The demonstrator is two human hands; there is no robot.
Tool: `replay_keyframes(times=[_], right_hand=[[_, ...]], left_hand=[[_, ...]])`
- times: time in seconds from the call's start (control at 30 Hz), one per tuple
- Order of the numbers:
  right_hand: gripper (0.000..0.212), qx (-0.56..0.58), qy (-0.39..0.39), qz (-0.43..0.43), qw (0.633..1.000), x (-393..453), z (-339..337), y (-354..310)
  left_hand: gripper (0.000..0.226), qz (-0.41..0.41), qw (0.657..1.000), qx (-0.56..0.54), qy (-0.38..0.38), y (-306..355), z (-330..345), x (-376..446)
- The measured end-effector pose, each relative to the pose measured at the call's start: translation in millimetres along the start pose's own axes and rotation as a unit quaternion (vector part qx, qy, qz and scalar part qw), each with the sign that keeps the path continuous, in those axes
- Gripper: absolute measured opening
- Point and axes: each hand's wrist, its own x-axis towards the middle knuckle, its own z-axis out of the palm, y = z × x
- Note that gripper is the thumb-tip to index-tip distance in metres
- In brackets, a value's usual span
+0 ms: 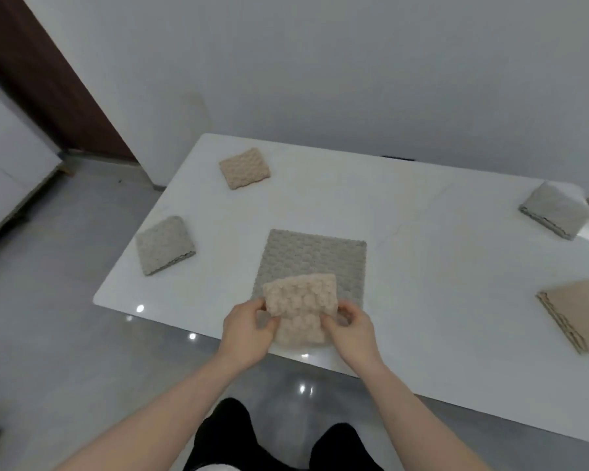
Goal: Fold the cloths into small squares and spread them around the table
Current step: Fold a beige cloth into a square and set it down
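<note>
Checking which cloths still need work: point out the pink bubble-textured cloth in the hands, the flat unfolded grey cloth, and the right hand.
pink bubble-textured cloth (pixel 301 302): head view, middle of its upper folded face.
flat unfolded grey cloth (pixel 312 256): head view, bare centre.
right hand (pixel 352 329): head view, back of hand.

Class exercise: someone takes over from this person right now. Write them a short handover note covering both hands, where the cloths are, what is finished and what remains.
Left hand and right hand both grip the pink cloth, partly folded, above the near table edge.
Under it, the grey cloth lies flat and unfolded.
Done: four folded squares, far-left beige, left grey, far-right grey, right tan.
Left: finish and place the pink one, then fold and place the flat grey one.
</note>
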Motion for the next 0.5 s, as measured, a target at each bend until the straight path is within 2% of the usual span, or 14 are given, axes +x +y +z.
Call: replay_keyframes(times=[0.07,0.13,0.27,0.5], right_hand=[[0.022,0.03,-0.025,0.008,0.999,-8.2,-16.6,-15.8],[0.023,0.03,-0.032,0.008,0.999,-16.3,-43.4,-32.0],[0.016,0.031,-0.02,0.014,0.999,-16.6,-85.5,-58.7],[0.01,0.003,0.021,0.015,1.0,8.7,-121.3,-87.4]], left_hand=[[0.005,-0.025,0.998,-0.051,0.013,28.6,-6.0,-11.8],[0.017,-0.025,0.998,-0.066,0.004,53.8,-9.9,-21.3],[0.005,-0.036,0.993,-0.114,-0.016,88.3,-11.7,-17.4],[0.002,-0.025,0.985,-0.169,-0.032,132.1,8.3,21.4]])
